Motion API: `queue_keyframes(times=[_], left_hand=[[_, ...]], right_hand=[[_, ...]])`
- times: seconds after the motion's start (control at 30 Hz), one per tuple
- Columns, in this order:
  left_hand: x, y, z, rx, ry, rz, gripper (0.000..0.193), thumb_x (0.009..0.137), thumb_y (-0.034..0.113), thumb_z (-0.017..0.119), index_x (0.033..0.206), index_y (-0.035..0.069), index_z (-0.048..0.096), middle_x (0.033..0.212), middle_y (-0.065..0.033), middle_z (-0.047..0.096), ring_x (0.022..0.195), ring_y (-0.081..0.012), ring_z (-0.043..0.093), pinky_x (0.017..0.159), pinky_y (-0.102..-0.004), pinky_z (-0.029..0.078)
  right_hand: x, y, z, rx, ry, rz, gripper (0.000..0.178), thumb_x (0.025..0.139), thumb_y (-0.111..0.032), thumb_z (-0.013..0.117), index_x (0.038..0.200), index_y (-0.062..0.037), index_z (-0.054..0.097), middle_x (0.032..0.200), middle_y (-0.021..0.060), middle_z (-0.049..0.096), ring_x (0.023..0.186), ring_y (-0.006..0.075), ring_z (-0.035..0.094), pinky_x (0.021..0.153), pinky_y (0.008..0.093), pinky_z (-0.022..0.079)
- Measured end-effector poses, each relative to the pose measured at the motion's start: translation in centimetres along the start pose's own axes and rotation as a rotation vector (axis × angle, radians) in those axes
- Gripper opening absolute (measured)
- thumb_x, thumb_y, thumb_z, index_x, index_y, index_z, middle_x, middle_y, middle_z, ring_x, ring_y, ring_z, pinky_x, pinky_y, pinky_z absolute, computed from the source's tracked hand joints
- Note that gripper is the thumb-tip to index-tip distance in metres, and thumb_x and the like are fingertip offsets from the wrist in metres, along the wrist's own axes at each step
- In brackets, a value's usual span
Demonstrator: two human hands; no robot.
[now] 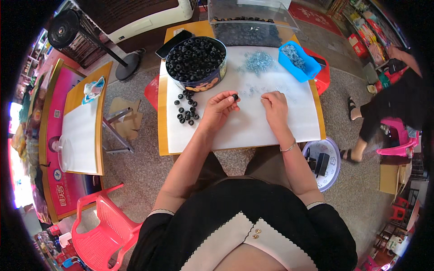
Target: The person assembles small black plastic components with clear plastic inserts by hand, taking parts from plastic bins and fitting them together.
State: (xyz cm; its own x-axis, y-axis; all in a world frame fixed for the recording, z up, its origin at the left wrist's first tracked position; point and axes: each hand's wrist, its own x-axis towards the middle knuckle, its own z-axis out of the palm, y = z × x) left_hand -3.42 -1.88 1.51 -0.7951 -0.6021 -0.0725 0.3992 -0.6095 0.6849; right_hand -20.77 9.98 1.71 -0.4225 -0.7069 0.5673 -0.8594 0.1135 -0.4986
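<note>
My left hand (218, 109) pinches a small round black piece with a hole (235, 97) between thumb and fingertips, above the white tabletop (239, 133). Close by on the right, my right hand (276, 108) has its thumb and fingers pressed together; anything in them is too small to make out. Several loose black pieces (186, 118) lie left of my left hand. Behind them stands a round tub (209, 85) heaped with the same pieces. Small clear bits (258, 62) form a pile beyond my hands, with others scattered nearer. More fill a blue plastic box (311, 72) at the right.
A transparent bin (253, 22) of black pieces stands at the table's back edge. A dark flat object (174, 44) lies behind the tub. Below the right edge sits a pale basin (332, 169). A person (384, 108) is at the right; a pink chair (106, 221) stands lower left.
</note>
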Motion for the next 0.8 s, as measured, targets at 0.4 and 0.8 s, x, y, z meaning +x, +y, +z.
queue_keyframes(times=[0.4,0.8], left_hand=[[-0.4,0.2,0.4,0.083,-0.009,-0.054,0.023,0.086,0.006,0.059,0.108,-0.002,0.058,0.095,-0.0108,0.063,0.077,-0.0143,0.060,0.073,-0.0283,0.051],[-0.3,0.1,-0.2,0.043,-0.038,-0.018,0.020,0.085,0.006,0.060,0.104,-0.001,0.060,0.092,-0.0071,0.063,0.076,-0.0155,0.061,0.071,-0.0274,0.051]], right_hand=[[0.7,-5.7,-1.4,1.019,-0.220,0.577,0.012,0.079,-0.004,0.064,0.091,-0.0009,0.065,0.081,0.0031,0.063,0.071,0.0071,0.051,0.065,0.0212,0.042],[1.6,-7.9,-0.9,0.297,-0.062,-0.107,0.011,0.075,-0.004,0.063,0.086,-0.0042,0.063,0.078,0.0085,0.060,0.073,0.0259,0.054,0.065,0.0345,0.044]])
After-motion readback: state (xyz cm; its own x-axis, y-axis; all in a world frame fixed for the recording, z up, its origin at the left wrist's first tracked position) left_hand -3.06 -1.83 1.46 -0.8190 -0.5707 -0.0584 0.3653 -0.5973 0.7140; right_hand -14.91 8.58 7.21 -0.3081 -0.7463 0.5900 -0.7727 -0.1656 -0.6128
